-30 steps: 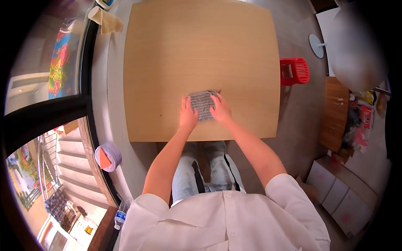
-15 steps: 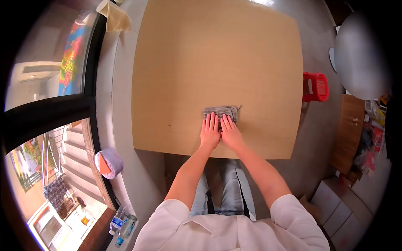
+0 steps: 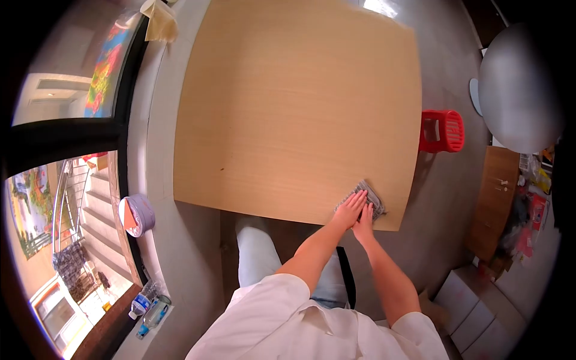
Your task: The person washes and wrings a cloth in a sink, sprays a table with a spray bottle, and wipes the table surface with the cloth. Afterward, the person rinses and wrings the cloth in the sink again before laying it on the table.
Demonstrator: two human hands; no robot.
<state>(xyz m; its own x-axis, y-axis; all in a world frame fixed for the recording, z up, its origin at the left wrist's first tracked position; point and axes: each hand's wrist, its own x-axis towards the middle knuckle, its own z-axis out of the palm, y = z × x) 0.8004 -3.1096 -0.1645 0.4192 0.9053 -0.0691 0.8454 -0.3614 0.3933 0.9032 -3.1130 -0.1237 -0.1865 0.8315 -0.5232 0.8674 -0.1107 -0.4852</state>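
Note:
A grey striped cloth (image 3: 374,197), folded into a pad, lies on the light wooden tabletop (image 3: 288,114) close to its near right corner. My left hand (image 3: 350,211) rests flat on the cloth with the fingers stretched out. Right beside it, my right hand (image 3: 363,227) also presses flat on the cloth, fingers extended and the two hands touching. Part of the cloth is hidden under both hands. A small dark speck (image 3: 222,169) shows on the left part of the tabletop.
A red plastic stool (image 3: 445,131) stands past the table's right edge. Along the window ledge on the left are a round purple box (image 3: 140,215), plastic bottles (image 3: 153,317) and a paper roll (image 3: 161,21). White boxes (image 3: 462,294) and a wooden cabinet (image 3: 495,198) stand at the right.
Both hands and the cloth have slid right and toward the table's near edge, from the front middle to the near right corner. The body leans right and the view has shifted slightly.

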